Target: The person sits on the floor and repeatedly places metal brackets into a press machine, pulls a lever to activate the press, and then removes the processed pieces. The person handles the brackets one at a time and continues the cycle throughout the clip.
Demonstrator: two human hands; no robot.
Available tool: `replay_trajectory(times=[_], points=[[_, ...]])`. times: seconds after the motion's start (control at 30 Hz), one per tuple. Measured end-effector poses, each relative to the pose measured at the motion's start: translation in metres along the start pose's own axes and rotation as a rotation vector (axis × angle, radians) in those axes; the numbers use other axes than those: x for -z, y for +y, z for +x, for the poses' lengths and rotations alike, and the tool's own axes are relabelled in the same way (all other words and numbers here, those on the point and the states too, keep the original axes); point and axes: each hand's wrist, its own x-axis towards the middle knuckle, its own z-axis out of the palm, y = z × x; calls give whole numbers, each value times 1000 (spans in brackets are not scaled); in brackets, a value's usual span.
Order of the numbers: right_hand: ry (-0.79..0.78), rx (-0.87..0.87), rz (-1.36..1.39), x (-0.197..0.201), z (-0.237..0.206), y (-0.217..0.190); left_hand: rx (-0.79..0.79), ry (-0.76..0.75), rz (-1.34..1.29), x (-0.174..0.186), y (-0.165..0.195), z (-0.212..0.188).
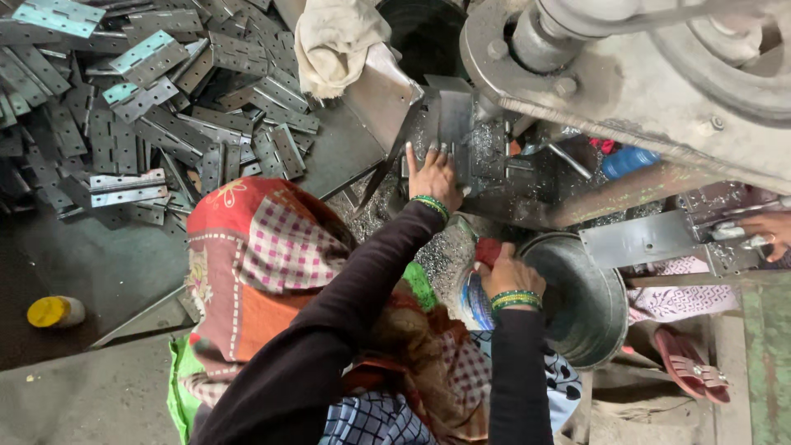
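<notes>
My left hand (432, 175) reaches forward to the machine (626, 82), fingers spread over a small grey metal plate (455, 124) and pressing it at the working point. Green bangles ring both wrists, and both arms are in dark sleeves. My right hand (507, 276) is curled, knuckles up, beside the rim of a round metal basin (593, 330); what its fingers hold is hidden. Metal shavings (437, 255) lie below the machine between my hands. A patterned red cloth (255, 255) covers my lap.
A big heap of grey metal hinges (148, 99) fills the upper left. A pale rag (338, 41) hangs at the top. A yellow-capped bottle (53, 311) lies on the floor. Another person's hand (770, 231) holds a flat plate (651, 239); a pink sandal (692, 371) shows below.
</notes>
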Motion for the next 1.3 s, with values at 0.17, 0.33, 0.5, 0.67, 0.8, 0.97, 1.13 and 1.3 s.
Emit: replay_trajectory(times=[0.17, 0.33, 0.5, 0.67, 0.8, 0.97, 1.13, 1.3], points=[[20, -35, 1, -1, -2, -7, 18, -19, -41, -10, -7, 17], [28, -30, 227, -111, -1, 5, -19, 50, -110, -19, -16, 32], [-20, 6, 277, -134, 24, 15, -95, 32, -12, -27, -24, 10], [-19, -25, 80, -66, 16, 27, -92, 55, 0, -34, -21, 9], [109, -33, 54, -71, 4, 14, -66, 71, 36, -35, -16, 28], [109, -56, 233, -129, 8, 3, -62, 50, 52, -35, -20, 30], [-85, 26, 232, -88, 23, 15, -118, 45, 152, -37, -23, 36], [126, -40, 68, -37, 3, 11, -59, 5, 146, -40, -19, 58]])
